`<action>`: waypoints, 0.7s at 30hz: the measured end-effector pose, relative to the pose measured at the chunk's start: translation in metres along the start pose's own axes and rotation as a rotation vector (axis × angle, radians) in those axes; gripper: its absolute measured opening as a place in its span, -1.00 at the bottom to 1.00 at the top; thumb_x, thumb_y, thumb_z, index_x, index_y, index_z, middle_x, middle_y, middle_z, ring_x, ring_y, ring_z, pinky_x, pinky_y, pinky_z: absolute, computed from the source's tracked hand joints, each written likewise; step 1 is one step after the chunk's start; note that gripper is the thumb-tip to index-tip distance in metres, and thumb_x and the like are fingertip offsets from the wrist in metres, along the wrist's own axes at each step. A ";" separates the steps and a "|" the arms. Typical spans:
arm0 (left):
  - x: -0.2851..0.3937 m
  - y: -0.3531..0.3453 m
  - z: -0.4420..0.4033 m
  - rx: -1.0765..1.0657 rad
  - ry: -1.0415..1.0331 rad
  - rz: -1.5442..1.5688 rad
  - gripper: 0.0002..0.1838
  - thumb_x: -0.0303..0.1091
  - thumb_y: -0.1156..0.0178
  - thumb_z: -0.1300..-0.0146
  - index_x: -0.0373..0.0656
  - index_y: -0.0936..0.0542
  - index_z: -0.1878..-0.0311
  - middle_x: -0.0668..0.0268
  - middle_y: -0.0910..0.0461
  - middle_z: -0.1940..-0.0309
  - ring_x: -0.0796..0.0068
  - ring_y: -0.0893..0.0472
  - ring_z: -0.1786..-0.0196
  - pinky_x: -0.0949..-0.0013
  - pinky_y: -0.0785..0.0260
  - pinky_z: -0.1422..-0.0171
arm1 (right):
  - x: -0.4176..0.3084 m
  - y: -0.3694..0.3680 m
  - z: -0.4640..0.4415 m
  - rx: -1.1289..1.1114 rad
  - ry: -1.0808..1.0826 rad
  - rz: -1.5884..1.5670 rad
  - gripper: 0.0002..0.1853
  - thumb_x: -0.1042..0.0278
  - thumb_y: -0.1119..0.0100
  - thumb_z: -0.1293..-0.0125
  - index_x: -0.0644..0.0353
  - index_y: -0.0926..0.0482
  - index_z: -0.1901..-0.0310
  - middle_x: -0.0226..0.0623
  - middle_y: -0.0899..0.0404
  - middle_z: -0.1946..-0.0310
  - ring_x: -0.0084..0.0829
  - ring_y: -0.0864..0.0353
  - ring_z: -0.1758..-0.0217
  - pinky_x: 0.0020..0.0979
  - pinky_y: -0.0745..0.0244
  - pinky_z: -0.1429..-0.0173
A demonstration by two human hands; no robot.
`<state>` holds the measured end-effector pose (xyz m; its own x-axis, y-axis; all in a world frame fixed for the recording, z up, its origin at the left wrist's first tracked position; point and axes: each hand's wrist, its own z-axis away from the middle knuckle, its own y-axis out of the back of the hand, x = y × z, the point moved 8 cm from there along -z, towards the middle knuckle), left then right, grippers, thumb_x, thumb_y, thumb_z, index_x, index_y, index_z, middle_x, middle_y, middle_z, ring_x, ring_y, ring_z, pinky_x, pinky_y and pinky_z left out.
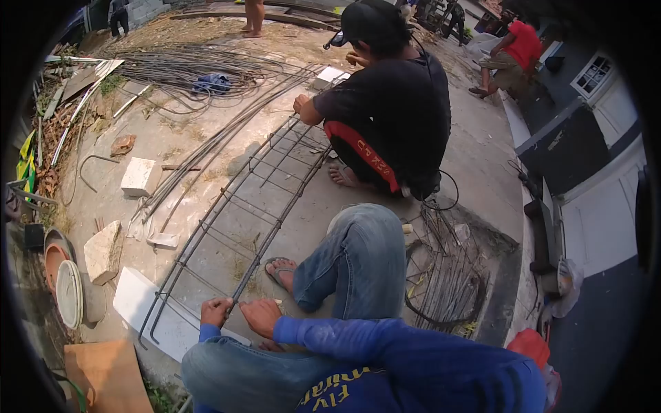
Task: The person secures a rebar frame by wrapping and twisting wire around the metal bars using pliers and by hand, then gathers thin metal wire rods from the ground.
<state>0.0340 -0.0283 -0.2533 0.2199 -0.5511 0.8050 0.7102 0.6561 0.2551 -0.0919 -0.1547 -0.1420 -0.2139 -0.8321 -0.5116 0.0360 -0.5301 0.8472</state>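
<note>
A long rebar cage (242,206) of bars and crosswise stirrups lies along the concrete ground in front of me. My left hand (217,312) is closed at its near end, fingers wrapped by the corner of a bar and stirrup. Close beside it, my right hand (260,316) is closed with the knuckles up; whatever it pinches is hidden. Under the cage's near end sits a white block (151,313). A co-worker (385,103) in a black shirt squats at the far end, one hand on the cage.
Loose rebar (206,148) runs along the cage's left side, near a white block (141,177) and a pale stone (103,252). Cut rods (447,289) lie right of my knee. Buckets (69,292) stand at left. Another person (516,51) in red sits farther back.
</note>
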 end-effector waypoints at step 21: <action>0.017 0.001 0.016 0.319 -0.242 -0.175 -0.61 -0.10 -0.40 -0.21 -0.33 -0.73 0.44 0.14 -0.71 0.53 0.35 -0.70 0.40 0.27 -0.53 0.17 | 0.007 -0.142 -0.022 -0.090 -0.096 -0.059 -0.54 0.38 0.04 -0.45 0.15 -0.37 -0.36 -0.08 -0.74 0.40 -0.01 -0.77 0.36 0.04 -0.63 0.30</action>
<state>0.0274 -0.0288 -0.2306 -0.0755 -0.5564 0.8275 0.4722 0.7109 0.5211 -0.0768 -0.0889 -0.2693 -0.3102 -0.7818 -0.5409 0.1070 -0.5941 0.7972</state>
